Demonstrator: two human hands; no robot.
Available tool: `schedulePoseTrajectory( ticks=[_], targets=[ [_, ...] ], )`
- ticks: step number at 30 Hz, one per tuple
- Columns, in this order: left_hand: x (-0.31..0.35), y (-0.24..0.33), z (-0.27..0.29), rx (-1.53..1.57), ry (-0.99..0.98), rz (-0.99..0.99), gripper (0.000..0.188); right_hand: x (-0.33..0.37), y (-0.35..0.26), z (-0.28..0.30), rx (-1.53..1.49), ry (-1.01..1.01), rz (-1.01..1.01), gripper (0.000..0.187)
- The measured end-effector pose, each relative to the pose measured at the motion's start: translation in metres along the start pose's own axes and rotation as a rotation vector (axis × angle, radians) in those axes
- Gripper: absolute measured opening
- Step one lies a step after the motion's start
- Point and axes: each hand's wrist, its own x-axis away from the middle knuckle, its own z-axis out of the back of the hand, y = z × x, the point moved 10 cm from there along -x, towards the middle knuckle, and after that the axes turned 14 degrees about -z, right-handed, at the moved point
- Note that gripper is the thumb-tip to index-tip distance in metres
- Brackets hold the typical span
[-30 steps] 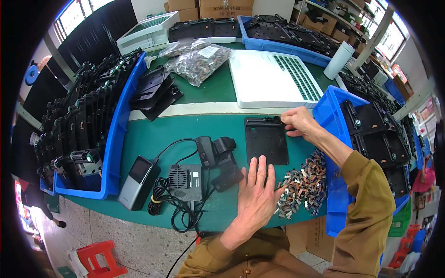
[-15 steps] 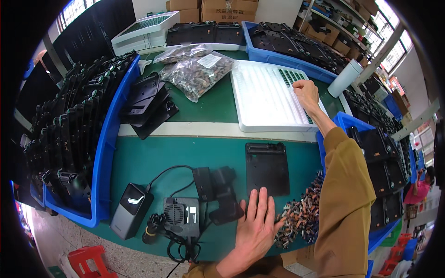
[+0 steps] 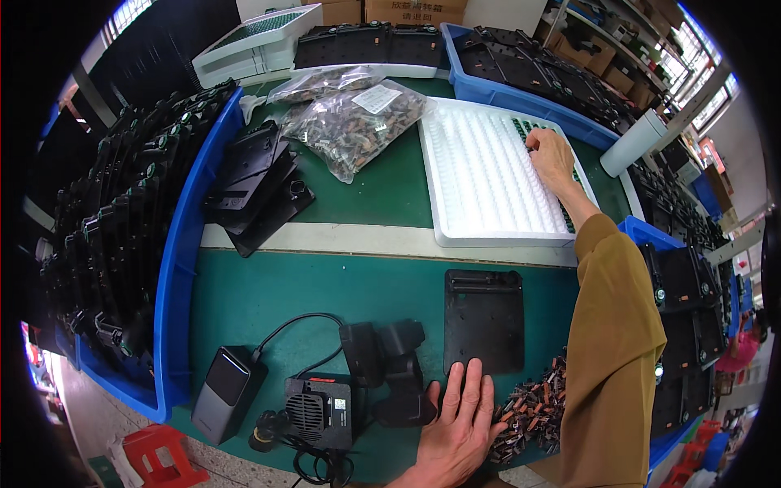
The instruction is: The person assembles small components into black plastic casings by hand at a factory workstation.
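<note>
My left hand (image 3: pixel 457 427) lies flat with fingers stretched out, its fingertips at the near edge of a flat black plastic panel (image 3: pixel 486 325). A pile of small brown and dark metal-tipped parts (image 3: pixel 533 415) sits just right of that hand. My right hand (image 3: pixel 553 159) reaches over a white foam tray (image 3: pixel 476 175) with rows of slots. Its fingers are bent together in a pinch by the green pieces (image 3: pixel 525 128) at the tray's right side. Whatever is between those fingertips is hidden.
A black power bank (image 3: pixel 230 390), cables and a small fan device (image 3: pixel 319 411) lie at front left. Blue crates of black panels stand at left (image 3: pixel 175 285), back (image 3: pixel 521 106) and right. Plastic bags of parts (image 3: pixel 358 122), loose panels (image 3: pixel 252 187) and a pale bottle (image 3: pixel 633 142) are farther back.
The whole view has shifted a little. My right hand has moved slightly farther along the tray's green pieces. My left hand stays flat by the black panel.
</note>
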Motion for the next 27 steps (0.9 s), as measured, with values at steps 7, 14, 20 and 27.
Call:
schedulePoseTrajectory(
  ticks=[7, 14, 20, 27],
  targets=[
    [0.0, 0.0, -0.004, -0.014, -0.024, -0.001, 0.066, -0.015, -0.001, -0.007, -0.054, -0.191, 0.07, 0.012],
    [0.004, -0.001, -0.002, -0.046, 0.01, 0.02, 0.068, -0.025, 0.006, 0.033, -0.391, -0.245, -0.135, 0.016],
    [0.003, 0.002, -0.006, 0.001, 0.061, -0.002, 0.069, 0.063, -0.042, 0.084, -0.581, -0.663, -0.17, 0.022],
    [0.006, 0.001, -0.006, -0.043, 0.116, -0.017, 0.065, 0.195, -0.041, 0.059, -0.599, -1.034, -0.29, 0.019]
  ],
)
